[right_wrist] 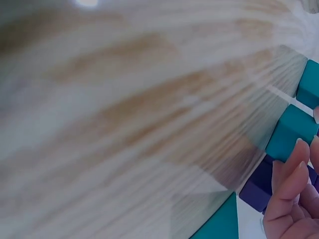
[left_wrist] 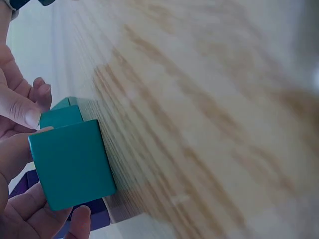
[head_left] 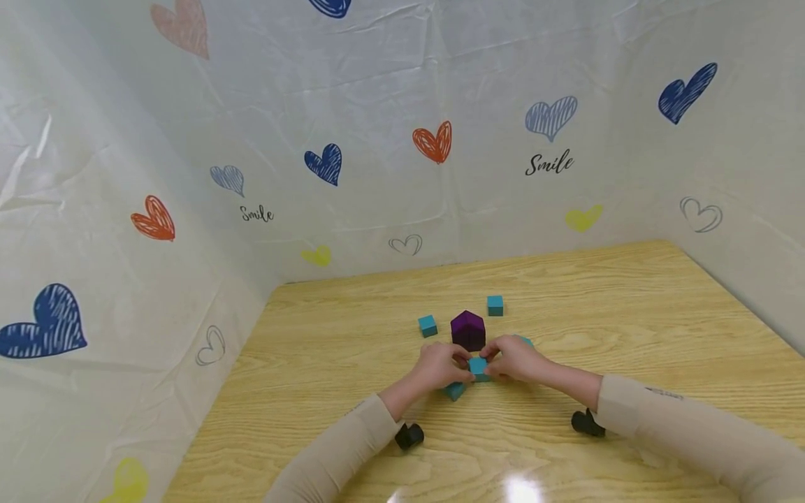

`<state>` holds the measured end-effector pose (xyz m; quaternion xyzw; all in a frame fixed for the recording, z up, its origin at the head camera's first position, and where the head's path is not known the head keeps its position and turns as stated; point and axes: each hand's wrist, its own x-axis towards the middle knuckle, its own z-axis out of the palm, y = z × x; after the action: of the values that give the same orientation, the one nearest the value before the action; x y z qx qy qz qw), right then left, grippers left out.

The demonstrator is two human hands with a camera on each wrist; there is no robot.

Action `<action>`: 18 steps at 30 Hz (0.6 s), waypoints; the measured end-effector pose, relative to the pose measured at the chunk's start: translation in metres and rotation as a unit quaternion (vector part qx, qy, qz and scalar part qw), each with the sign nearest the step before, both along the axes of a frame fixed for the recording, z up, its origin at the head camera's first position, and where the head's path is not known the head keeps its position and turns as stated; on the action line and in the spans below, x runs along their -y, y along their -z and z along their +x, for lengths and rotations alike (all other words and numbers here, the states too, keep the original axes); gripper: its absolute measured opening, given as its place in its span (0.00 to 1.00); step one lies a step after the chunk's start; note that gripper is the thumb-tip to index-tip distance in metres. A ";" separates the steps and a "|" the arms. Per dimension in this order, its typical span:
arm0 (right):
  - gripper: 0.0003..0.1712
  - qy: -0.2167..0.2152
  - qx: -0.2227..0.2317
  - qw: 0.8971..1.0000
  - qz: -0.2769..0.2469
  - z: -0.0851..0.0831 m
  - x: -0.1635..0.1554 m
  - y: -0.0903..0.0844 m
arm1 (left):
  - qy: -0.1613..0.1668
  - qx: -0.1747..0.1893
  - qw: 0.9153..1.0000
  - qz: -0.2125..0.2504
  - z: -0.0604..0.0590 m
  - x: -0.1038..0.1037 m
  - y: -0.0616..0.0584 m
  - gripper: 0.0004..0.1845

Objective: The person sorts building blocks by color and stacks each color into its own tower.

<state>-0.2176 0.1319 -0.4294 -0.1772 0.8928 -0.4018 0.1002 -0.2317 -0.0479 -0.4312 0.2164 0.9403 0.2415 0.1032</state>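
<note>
Bright, even overhead light fills the head view; a white glare spot sits at the bottom centre on the table (head_left: 629, 293), and shadows are soft and short. Edges bow with wide-angle distortion. Both wrist views are blurred, the wood grain smeared, with pale washed-out corners.

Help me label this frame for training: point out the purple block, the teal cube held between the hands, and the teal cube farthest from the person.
purple block (head_left: 468, 328), head view, its front face.
held teal cube (head_left: 478, 366), head view, its top face.
far teal cube (head_left: 495, 305), head view, its middle.
</note>
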 end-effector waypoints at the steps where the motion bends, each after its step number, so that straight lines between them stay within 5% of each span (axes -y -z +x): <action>1: 0.14 0.000 0.000 1.000 -0.004 0.000 0.001 0.000 | -0.001 0.001 1.000 0.000 -0.001 0.001 0.000 0.17; 18: 0.14 -0.016 -0.001 1.000 -0.010 -0.001 0.003 -0.001 | -0.017 0.021 1.000 0.003 -0.004 0.004 0.000 0.17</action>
<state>-0.2186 0.1287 -0.4284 -0.1927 0.8860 -0.4087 0.1043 -0.2357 -0.0516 -0.4316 0.1955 0.9408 0.2503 0.1182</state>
